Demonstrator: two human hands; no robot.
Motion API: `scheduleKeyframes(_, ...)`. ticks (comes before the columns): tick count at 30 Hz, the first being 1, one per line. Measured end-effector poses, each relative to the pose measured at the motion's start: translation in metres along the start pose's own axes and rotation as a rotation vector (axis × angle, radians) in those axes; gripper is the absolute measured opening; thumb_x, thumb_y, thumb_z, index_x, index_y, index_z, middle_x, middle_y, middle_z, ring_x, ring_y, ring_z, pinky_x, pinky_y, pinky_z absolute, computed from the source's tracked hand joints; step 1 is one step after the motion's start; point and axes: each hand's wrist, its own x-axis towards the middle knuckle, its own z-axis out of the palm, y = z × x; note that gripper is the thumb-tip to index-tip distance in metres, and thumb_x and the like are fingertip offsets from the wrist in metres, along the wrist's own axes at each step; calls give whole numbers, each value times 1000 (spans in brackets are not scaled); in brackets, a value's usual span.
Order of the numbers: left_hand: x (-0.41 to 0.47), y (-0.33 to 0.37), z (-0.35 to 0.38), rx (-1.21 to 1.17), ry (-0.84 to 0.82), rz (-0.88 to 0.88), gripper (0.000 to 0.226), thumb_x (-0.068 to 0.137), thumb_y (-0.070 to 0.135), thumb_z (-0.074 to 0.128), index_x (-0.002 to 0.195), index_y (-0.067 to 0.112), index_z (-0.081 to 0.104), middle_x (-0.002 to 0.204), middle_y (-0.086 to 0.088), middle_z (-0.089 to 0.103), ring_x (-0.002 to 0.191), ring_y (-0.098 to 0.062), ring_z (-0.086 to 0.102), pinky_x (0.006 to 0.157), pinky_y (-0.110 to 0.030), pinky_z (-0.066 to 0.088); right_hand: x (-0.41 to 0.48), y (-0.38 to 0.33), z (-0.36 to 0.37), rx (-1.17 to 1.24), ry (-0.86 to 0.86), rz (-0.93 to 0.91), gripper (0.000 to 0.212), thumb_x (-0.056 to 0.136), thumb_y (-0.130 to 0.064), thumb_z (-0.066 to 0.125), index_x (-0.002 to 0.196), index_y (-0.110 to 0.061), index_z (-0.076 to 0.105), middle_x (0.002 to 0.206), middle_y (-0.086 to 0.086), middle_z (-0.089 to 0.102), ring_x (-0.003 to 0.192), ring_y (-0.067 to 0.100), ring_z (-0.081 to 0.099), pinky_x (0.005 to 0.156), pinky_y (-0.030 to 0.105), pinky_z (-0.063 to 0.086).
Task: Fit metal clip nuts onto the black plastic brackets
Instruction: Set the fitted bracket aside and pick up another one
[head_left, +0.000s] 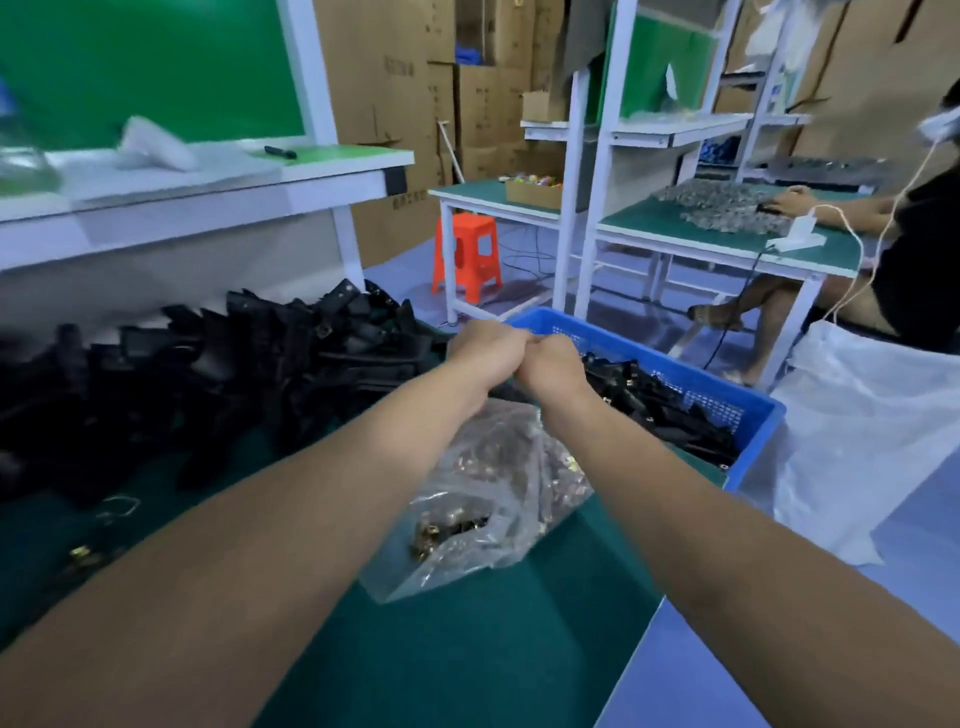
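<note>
Beyond the plastic bag (498, 493), the left hand (485, 353) and right hand (551, 364) show only their backs; their fingers and anything between them are hidden. Left of the bag, the black brackets (208, 374) blur into one dark heap cut off by the view's edge.

Stacked brown cardboard boxes (483, 98) fill the upper centre. A white-framed workbench with green back panel (311, 78) stands upper left, green-topped white tables (649, 223) upper right, an orange plastic stool (467, 254) on blue-grey floor (405, 283) between.

bare forearms (311, 519), bare left hand (485, 353) and right hand (550, 364)
</note>
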Motion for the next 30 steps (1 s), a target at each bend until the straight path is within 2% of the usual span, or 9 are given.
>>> scheduleKeyframes(5,-42,-33,-113,205,266,67,26,97,23,56,107,9,75,113,-10,73,106,-28,68,84,-34,56,-56,-47,93,128,-197,-140,16,81,-4,58,82,-12,72,83,8,72,81,25,65,69,40,53)
scheduleKeyframes(8,-79,-71,-179,206,394,72,15,91,24,63,79,24,71,102,-3,73,102,-25,66,94,-41,56,-99,-72,154,236,-422,-131,32,72,-18,57,100,-18,74,92,10,76,93,31,72,81,50,62)
scheduleKeyframes(11,-107,-123,-238,174,548,-13,22,88,27,64,67,27,64,84,10,69,93,-19,66,81,-32,56,-139,-84,213,190,-625,-144,40,80,-21,57,117,-26,71,105,8,76,99,30,71,88,52,60)
scheduleKeyframes(13,-126,-160,-270,161,599,-97,19,90,27,62,72,29,65,83,6,70,83,-19,67,72,-33,54,-158,-83,245,46,-677,-254,47,91,-22,56,136,-31,60,123,3,70,105,25,67,88,41,57)
scheduleKeyframes(15,-146,-196,-296,152,639,-183,8,93,28,62,87,29,67,84,4,70,75,-16,65,69,-34,53,-170,-79,269,-115,-714,-345,58,92,-17,57,147,-32,49,131,0,66,94,14,63,71,21,51)
scheduleKeyframes(18,-177,-243,-320,156,697,-297,33,94,30,62,126,25,63,79,4,69,69,-15,65,61,-30,47,-181,-73,297,-356,-775,-433,68,94,-11,55,156,-32,37,148,3,53,110,21,62,80,24,49)
scheduleKeyframes(21,-194,-277,-316,143,709,-366,45,94,30,62,138,21,59,101,3,70,84,-15,61,73,-26,45,-191,-75,319,-433,-842,-494,67,100,-17,55,160,-29,28,159,2,38,128,24,53,98,30,43)
scheduleKeyframes(25,-194,-301,-291,398,696,-273,33,95,34,56,121,17,66,121,-3,65,116,-23,57,99,-37,44,-207,-85,358,-327,-936,-478,68,100,-26,58,158,-37,25,107,-2,70,62,0,59,59,23,43)
scheduleKeyframes(30,-190,-315,-279,716,655,-288,49,104,47,33,142,21,49,152,-2,46,146,-24,34,121,-46,24,-217,-103,410,-260,-796,-478,58,96,-39,66,147,-25,44,111,3,69,74,6,56,73,29,41)
